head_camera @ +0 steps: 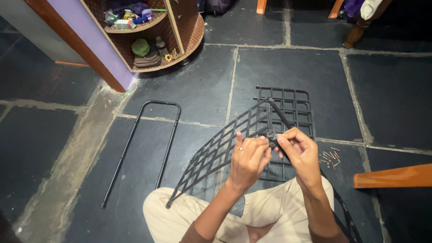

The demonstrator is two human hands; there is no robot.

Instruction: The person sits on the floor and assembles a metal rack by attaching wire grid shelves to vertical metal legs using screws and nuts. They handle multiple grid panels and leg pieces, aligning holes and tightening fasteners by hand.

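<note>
I sit cross-legged on a dark stone floor. My left hand (249, 158) and my right hand (300, 150) meet over a small black fitting (271, 135) at the end of a thin black rod (279, 114). Both pinch it with their fingertips. The rod runs up to the top edge of a black grid panel (216, 150), which leans tilted across my lap. A second black grid panel (294, 105) lies flat on the floor behind it.
A black U-shaped tube frame (148, 139) lies on the floor at the left. Several small screws (330, 158) are scattered right of my right hand. An orange wooden piece (393, 176) juts in from the right. A curved corner shelf (153, 40) with small objects stands at the back left.
</note>
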